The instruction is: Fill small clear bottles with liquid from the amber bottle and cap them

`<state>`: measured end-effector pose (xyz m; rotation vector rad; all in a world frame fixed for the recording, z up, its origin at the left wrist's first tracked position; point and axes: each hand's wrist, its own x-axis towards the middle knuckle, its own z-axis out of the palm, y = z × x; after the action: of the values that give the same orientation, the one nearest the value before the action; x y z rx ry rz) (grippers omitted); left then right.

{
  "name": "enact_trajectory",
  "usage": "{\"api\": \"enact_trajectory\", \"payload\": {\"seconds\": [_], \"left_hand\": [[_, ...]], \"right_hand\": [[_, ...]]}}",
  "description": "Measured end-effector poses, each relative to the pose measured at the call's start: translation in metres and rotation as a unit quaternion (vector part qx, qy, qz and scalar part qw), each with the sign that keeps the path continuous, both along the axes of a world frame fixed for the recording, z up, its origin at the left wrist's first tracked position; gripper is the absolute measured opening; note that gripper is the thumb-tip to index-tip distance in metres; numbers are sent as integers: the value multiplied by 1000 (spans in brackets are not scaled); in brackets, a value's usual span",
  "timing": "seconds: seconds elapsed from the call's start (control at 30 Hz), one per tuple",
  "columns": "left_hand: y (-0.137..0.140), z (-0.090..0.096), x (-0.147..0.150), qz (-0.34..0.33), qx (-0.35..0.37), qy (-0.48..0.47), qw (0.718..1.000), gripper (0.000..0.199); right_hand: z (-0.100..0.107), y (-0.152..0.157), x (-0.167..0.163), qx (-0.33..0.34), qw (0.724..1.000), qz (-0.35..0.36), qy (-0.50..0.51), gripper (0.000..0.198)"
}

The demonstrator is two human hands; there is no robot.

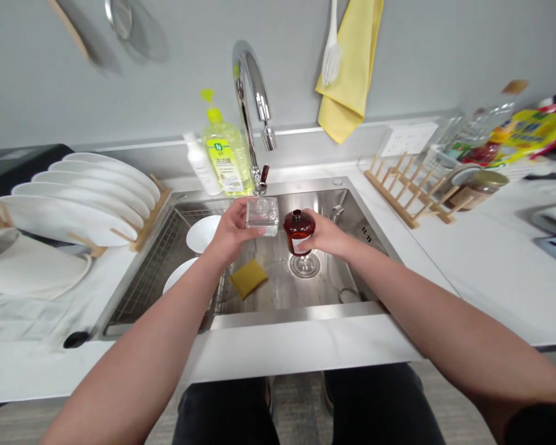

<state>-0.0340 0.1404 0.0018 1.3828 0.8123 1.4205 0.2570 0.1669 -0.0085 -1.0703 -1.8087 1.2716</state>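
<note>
My left hand grips a clear, square glass container by its left side, above the sink. Close to its right, my right hand is wrapped round a dark amber bottle with a narrow neck and a pale label. The bottle stands upright in the grip, its mouth uncovered, and the two pieces are apart. Beneath them lies the stainless steel sink, with a yellow sponge on its floor and a round drain under the bottle.
White bowls rest on a wire rack at the sink's left. Behind stand a faucet, a green dish soap bottle and a white bottle. Plates fill a left wooden rack; another wooden rack and jar sit right.
</note>
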Motion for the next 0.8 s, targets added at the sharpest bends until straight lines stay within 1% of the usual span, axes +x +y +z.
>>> {"api": "enact_trajectory", "payload": {"seconds": [0.1, 0.23, 0.4, 0.53, 0.8], "left_hand": [[1, -5, -2, -3, 8, 10, 1000, 77], [2, -8, 0, 3, 10, 7, 1000, 83], [0, -6, 1, -6, 8, 28, 1000, 76], [-1, -4, 1, -5, 2, 22, 1000, 78], [-2, -3, 0, -13, -12, 27, 999, 79]], "right_hand": [[0, -1, -2, 22, 1000, 13, -8, 80], [-1, -4, -3, 24, 999, 22, -21, 77], [-4, -6, -5, 40, 999, 35, -11, 79], [-4, -7, -7, 28, 999, 35, -6, 81], [-7, -6, -6, 43, 998, 31, -36, 84]]}}
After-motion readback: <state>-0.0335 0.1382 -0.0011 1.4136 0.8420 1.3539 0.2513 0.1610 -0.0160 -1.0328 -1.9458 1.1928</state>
